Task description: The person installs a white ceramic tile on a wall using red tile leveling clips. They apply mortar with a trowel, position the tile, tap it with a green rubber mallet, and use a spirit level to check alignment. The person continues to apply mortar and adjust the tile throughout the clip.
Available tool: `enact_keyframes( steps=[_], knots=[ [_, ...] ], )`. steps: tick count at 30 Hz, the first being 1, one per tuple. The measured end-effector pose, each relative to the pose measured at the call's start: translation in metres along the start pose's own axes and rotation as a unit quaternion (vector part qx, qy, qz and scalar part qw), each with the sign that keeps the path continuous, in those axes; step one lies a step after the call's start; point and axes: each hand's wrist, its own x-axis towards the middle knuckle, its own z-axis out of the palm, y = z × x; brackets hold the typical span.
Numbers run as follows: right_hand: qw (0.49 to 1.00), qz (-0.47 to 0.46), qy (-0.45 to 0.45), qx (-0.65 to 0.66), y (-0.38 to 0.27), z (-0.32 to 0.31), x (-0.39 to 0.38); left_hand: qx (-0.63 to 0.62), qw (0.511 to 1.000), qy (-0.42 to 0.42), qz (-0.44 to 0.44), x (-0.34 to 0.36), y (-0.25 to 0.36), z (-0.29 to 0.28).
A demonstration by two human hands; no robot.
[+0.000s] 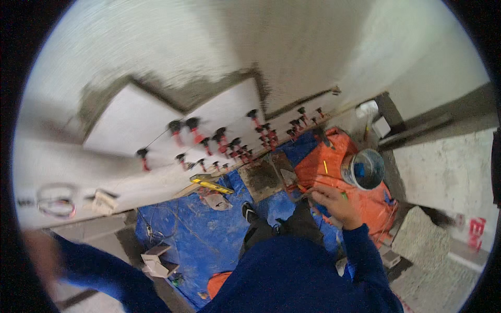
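My right hand [336,206] reaches forward with its fingers closed round the end of a trowel [286,175], whose flat blade points away from me. Beside the blade lies a square board [259,180] smeared with grey mortar. Far out to the left, my left hand [43,255] is smeared by motion, and its fingers cannot be made out. Ahead, large white tiles [138,120] sit against the wall with grey mortar along their upper edges. Several red-and-black levelling clips [219,138] stick out along the tile joints.
A bucket [362,169] stands on an orange sheet [334,161] at the right. A yellow spirit level [211,184] lies by the wall on the blue tarp [182,224]. Nearby are an opened small box [158,261] at the left and a rough pale slab [422,237] at the right.
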Motion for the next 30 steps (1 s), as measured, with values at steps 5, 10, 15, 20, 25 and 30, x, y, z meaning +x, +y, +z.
enact_keyframes(
  steps=[5, 10, 15, 20, 25, 30],
  knots=[
    [0.977, 0.126, 0.124, 0.115, 0.153, 0.008, 0.044, -0.143, 0.565, -0.514, -0.630, -0.389, 0.072, 0.090],
    [0.968, 0.089, 0.235, 0.013, 0.268, 0.038, 0.127, -0.137, 0.377, -0.584, -0.705, -0.610, 0.135, 0.133],
    [0.975, 0.129, 0.178, -0.031, 0.377, 0.012, 0.179, -0.066, 0.297, -0.499, -0.812, -0.702, 0.095, 0.131],
    [0.825, 0.260, 0.225, -0.448, 0.552, -0.053, 0.223, 0.021, 0.251, -0.570, -0.782, -0.786, 0.038, 0.117],
    [0.761, 0.230, 0.256, -0.551, 0.697, -0.085, 0.273, 0.043, 0.287, -0.592, -0.752, -0.878, 0.002, 0.116],
    [0.783, 0.200, 0.161, -0.567, 0.754, -0.101, 0.306, 0.024, 0.236, -0.509, -0.827, -0.940, -0.023, 0.114]
  ],
)
